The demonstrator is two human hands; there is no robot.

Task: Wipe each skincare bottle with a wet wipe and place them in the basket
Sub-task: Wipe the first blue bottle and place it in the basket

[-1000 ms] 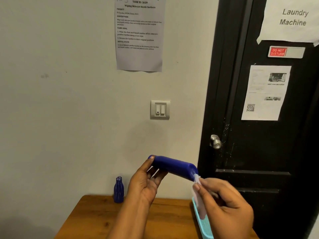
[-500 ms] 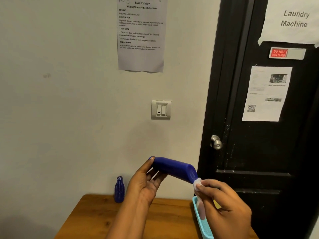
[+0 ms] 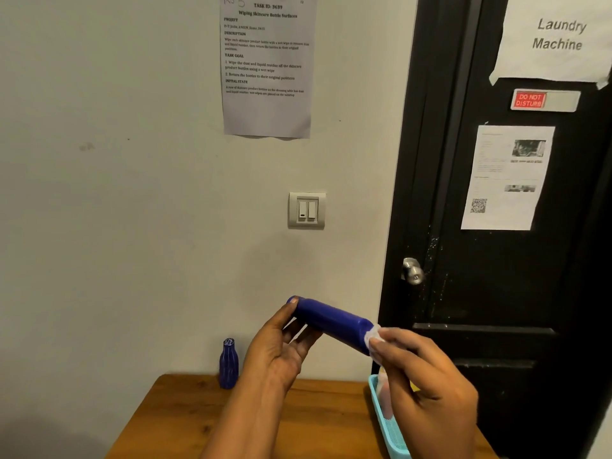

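My left hand (image 3: 281, 349) holds a long blue bottle (image 3: 331, 318) sideways in the air above the wooden table (image 3: 298, 422), thumb on its left end and fingers under it. My right hand (image 3: 427, 389) pinches a white wet wipe (image 3: 373, 337) against the bottle's right end. A light-blue basket (image 3: 385, 425) lies at the table's right edge, largely hidden by my right hand, with something pale inside it. A second, small blue bottle (image 3: 228, 363) stands upright at the back of the table near the wall.
A black door (image 3: 496, 260) with a metal knob (image 3: 412, 271) stands right behind the basket. The grey wall carries a light switch (image 3: 307, 211) and a taped paper sheet (image 3: 267, 66).
My right hand has bunched the wipe and pressed it onto the bottle's right end; earlier the wipe hung loose from my fingers. The bottle and left hand stayed nearly still.
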